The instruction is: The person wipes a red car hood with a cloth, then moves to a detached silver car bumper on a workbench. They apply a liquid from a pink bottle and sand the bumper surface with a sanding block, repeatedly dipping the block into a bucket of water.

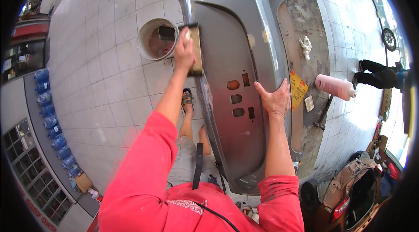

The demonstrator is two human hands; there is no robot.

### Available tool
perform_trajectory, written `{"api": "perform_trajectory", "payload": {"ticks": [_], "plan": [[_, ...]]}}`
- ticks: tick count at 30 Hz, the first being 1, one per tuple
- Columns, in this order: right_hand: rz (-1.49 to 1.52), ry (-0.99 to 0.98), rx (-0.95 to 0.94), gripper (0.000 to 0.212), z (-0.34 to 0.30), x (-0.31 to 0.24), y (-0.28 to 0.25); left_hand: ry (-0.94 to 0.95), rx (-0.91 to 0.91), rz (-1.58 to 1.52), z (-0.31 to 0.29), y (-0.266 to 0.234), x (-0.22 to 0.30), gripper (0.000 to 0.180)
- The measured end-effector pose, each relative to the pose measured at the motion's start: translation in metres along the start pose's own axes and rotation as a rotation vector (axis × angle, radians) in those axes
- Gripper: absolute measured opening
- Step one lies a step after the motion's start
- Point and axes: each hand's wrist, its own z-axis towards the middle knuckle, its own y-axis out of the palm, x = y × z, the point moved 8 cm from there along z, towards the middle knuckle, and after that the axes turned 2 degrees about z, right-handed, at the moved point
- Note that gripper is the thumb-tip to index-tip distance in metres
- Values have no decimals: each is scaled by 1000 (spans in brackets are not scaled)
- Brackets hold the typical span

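A large grey car bumper (227, 153), with several cut-out holes near its middle, lies lengthwise in front of me. My left hand (185, 53) is wrapped round the handle of a long sanding block (197, 55), tan with dark ends. The block rests along the bumper's left edge; its underside is hidden. My right hand (276, 99) lies on the bumper's right side with fingers spread, holding nothing. Just right of that hand is a yellow sheet of sandpaper (298, 90) on the worn board (316, 22).
A bucket (146, 50) with a dark block in it stands left of the bumper. On the right are a pink bottle (334, 87), a crumpled white cloth (305, 48) and a small pale block (309, 103). Another person's legs (377, 74) show at far right.
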Motion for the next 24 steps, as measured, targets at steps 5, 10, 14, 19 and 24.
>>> {"api": "perform_trajectory", "payload": {"ticks": [5, 10, 14, 19, 24], "plan": [[-8, 23, 13, 135, -2, 8, -2, -93, -91, -47, -136, -1, -36, 53], [-11, -39, 35, 134, -1, -1, 3, -43, -65, -62, 34, -18, -13, 48], [-19, -54, 40, 134, 1, 0, 3, 0, 23, 0, 42, -10, 0, 47], [-38, -1, 56, 133, -2, 11, 1, -106, -73, 6, -133, 3, -31, 52], [-23, -29, 69, 131, -1, 5, -2, -72, -65, 103, -45, -4, -17, 51]]}}
